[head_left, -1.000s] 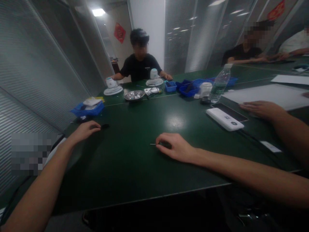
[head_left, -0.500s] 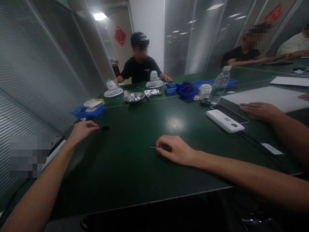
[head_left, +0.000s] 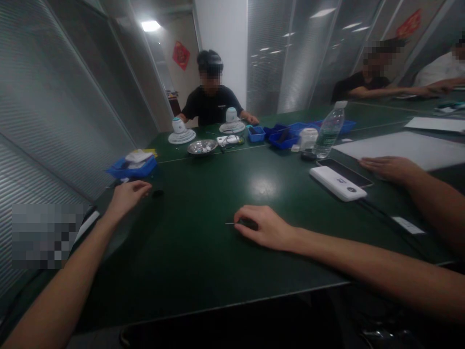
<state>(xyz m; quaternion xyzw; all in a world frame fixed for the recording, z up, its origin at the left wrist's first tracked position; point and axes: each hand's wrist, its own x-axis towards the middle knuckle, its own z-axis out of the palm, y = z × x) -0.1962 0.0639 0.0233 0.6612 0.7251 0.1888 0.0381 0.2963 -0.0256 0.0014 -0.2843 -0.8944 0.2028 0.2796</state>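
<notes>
My left hand is over the left side of the green table, its thumb and fingertips pinched together. What they hold, if anything, is too small to make out. Just right of those fingertips is a small dark round patch, a flat piece or a shadow. Resting on the table near the middle, my right hand has its fingers curled round a thin metal rod. The rod's tip points left past the fingers; its other end is hidden in the hand.
A blue tray stands beyond my left hand. Farther back are a metal bowl, two white fan units and a person. To the right are a water bottle, a white power bank, a phone and another person's hand.
The left fan unit across the table has moved right, with the other person's hand at it. My left hand has shifted slightly right; my right hand stays nearly still.
</notes>
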